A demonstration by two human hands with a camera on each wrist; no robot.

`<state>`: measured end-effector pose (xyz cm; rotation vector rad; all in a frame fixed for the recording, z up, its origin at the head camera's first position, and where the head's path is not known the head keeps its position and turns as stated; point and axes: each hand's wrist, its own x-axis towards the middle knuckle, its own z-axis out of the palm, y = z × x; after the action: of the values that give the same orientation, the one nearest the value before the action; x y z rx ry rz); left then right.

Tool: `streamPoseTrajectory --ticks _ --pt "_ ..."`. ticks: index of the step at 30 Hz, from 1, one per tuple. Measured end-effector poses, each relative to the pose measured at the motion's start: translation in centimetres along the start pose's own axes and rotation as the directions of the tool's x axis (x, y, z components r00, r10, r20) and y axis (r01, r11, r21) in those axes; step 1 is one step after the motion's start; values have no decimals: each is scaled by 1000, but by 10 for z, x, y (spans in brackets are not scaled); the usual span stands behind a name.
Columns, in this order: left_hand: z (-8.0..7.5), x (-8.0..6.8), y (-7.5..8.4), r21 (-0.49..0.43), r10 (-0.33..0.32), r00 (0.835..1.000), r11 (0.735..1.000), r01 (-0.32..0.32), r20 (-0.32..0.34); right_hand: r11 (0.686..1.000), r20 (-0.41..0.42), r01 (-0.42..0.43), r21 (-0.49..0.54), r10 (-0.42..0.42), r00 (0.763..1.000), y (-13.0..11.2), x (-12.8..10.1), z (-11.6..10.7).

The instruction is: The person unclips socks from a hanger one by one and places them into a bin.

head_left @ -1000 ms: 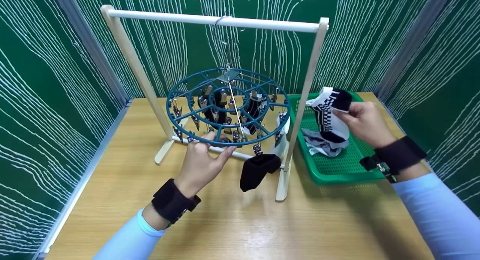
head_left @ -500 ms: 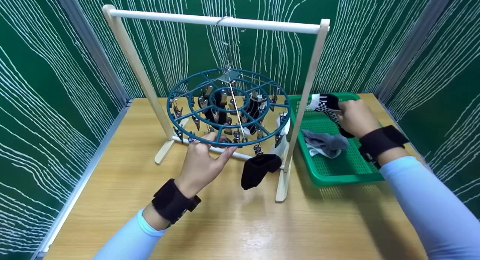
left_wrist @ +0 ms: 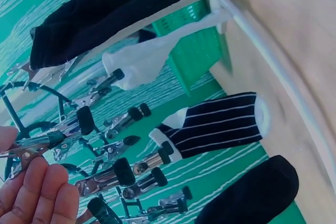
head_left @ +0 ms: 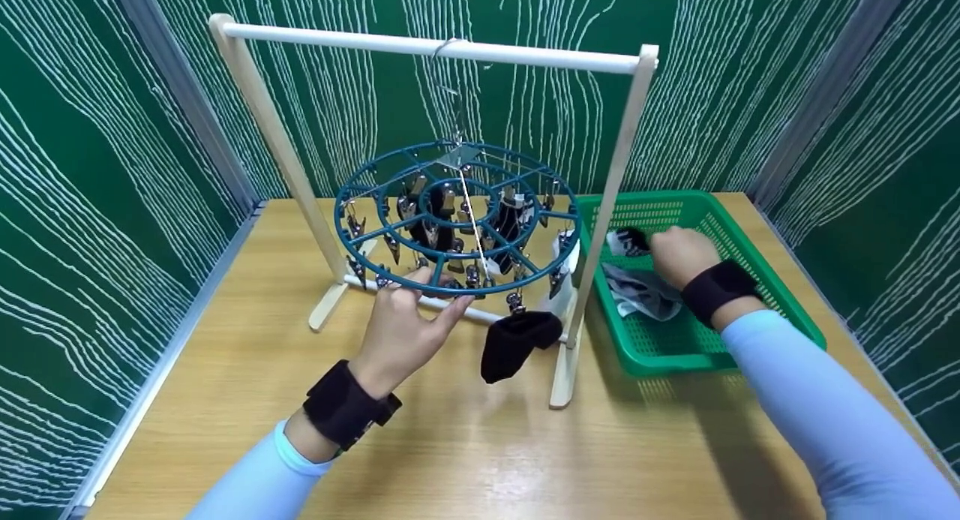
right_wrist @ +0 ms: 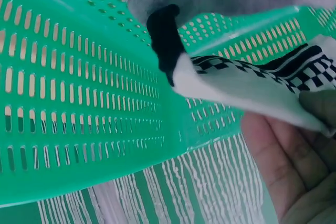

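Note:
My left hand [head_left: 409, 325] is at the near rim of the round blue drying hanger [head_left: 390, 276], pinching a metal clip [left_wrist: 31, 150] between thumb and fingers. From other clips hang a black sock [head_left: 517, 344], a striped sock [left_wrist: 215, 124] and a white sock [left_wrist: 142, 61]. Over the green basket [head_left: 645, 366], my right hand [head_left: 684, 256] pinches a black-and-white checkered sock [right_wrist: 241, 87] between thumb and fingers. Most of that sock is hidden by the hand in the head view. Beside it in the basket lies a grey sock [head_left: 645, 291].
A wooden stand with a white top bar [head_left: 525, 52] carries the hanger by its hook. Its right post [head_left: 611, 182] rises between hanger and basket. Green panels with white lines [head_left: 757, 92] enclose the wooden table [head_left: 465, 445] at the back and sides.
My right hand has moved down and left with the checkered sock, from above the basket to inside it. My left hand has stayed at the hanger's rim.

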<state>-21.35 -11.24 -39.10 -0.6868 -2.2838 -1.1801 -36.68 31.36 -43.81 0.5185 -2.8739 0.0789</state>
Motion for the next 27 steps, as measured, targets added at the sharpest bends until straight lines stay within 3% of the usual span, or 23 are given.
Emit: streamPoseTrajectory --ticks 4,9,14,19,23,27 --pt "0 0 0 0 -9 1000 1000 9 -2 998 64 58 -32 -56 996 -6 1 13" --pt "1 0 0 6 -5 1000 1000 5 -7 996 175 94 0 -93 980 -8 0 26" --pt "2 0 -1 4 10 1000 1000 -10 -9 996 281 66 64 -81 956 -7 -2 32" --pt "1 0 -1 2 14 1000 1000 -14 -6 995 391 25 99 -62 918 -5 -1 34" --pt "1 1 -2 3 12 1000 1000 -12 -5 991 429 7 133 -64 901 -6 -1 30" --pt "2 1 -3 -3 10 1000 1000 -10 -3 986 411 32 163 -97 906 -7 -2 22"
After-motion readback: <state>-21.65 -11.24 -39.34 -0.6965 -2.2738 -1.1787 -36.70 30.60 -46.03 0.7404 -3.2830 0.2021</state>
